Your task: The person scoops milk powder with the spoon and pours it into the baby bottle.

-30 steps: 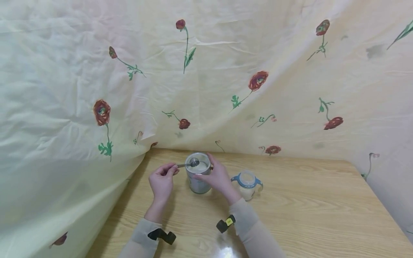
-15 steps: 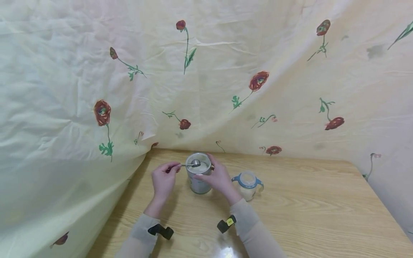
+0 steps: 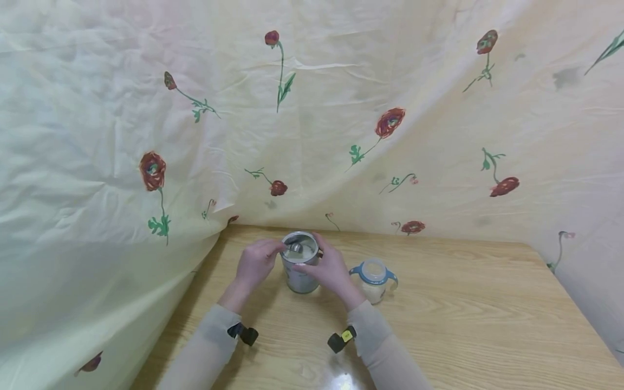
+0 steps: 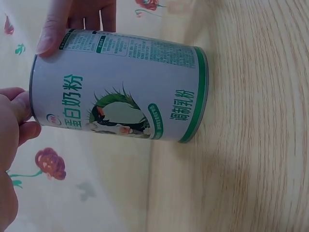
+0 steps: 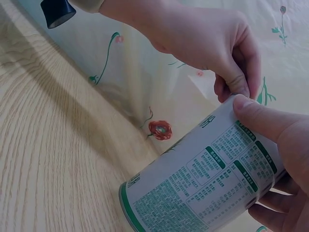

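Note:
A white and green milk powder can (image 3: 301,279) stands open on the table, pale powder showing inside its rim. My right hand (image 3: 332,268) grips the can near its top, thumb in front and fingers round the far side, as the right wrist view also shows. At the can's left rim my left hand (image 3: 257,262) pinches the handle of a metal spoon (image 3: 295,247). The spoon's bowl is inside the can's mouth, over the powder. In the left wrist view the can (image 4: 116,87) hides the spoon, and the left fingertips (image 4: 21,106) are right at the rim.
A lidded cup (image 3: 374,276) with blue handles and pale contents stands just right of the can, beside the right wrist. Flowered cloth (image 3: 312,135) hangs behind the wooden table (image 3: 463,314) and along its left side.
My left hand has moved right and slightly up to the can's rim. The spoon has tipped and its bowl sits lower in the mouth. My right hand and the can stay put.

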`<state>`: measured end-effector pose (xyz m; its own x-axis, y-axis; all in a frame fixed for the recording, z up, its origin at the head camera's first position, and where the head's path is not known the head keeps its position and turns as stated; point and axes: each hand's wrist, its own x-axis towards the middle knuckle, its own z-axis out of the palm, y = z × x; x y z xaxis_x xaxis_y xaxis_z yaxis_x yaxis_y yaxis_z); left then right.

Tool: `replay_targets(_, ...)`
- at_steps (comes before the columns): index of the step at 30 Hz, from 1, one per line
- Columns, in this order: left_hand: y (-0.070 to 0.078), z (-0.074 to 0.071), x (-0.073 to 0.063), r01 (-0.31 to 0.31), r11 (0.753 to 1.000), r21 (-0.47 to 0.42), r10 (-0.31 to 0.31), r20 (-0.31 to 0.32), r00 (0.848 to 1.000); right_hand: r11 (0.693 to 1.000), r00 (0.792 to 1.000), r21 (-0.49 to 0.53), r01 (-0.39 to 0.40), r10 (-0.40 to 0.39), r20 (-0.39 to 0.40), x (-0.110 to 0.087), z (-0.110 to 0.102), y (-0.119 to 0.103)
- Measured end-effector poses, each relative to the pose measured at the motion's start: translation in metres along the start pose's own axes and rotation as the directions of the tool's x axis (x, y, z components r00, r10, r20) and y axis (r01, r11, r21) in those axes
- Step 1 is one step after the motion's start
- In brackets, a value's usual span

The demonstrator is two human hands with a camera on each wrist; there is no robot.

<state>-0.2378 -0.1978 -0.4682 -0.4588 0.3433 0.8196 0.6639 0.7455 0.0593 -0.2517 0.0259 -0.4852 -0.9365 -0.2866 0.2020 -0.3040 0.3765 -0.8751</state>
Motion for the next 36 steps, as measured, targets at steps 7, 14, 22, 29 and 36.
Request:
replay_targets(7, 0.004, -0.003, 0.008, -0.066, 0.992, 0.103, 0.054, 0.109, 0.993, 1.0, 1.0, 0.001, -0.001, 0.001, 0.001, -0.001, 0.0, -0.001)
replay_targets(14, 0.018, -0.014, 0.034, 0.04, 0.983, 0.18, -0.109, 0.389, 0.915, 1.0, 1.0, 0.001, -0.015, 0.015, 0.004, -0.001, -0.002, -0.003)
replay_targets(22, 0.027, -0.014, 0.054, 0.143, 0.964, 0.226, -0.247, 0.546, 0.801, 1.0, 1.0, 0.003, 0.013, -0.013, -0.001, -0.002, -0.002, -0.003)
replay_targets(29, 0.029, -0.014, 0.058, 0.386, 0.913, 0.129, -0.391, 0.541, 0.744, 1.0, 1.0, -0.005, 0.015, -0.015, 0.0, -0.003, -0.002, -0.002)
replay_targets(36, 0.025, -0.013, 0.054, 0.558, 0.826, 0.074, -0.514, 0.505, 0.694, 1.0, 1.0, -0.006, 0.019, -0.019, 0.013, -0.003, 0.0, 0.0)
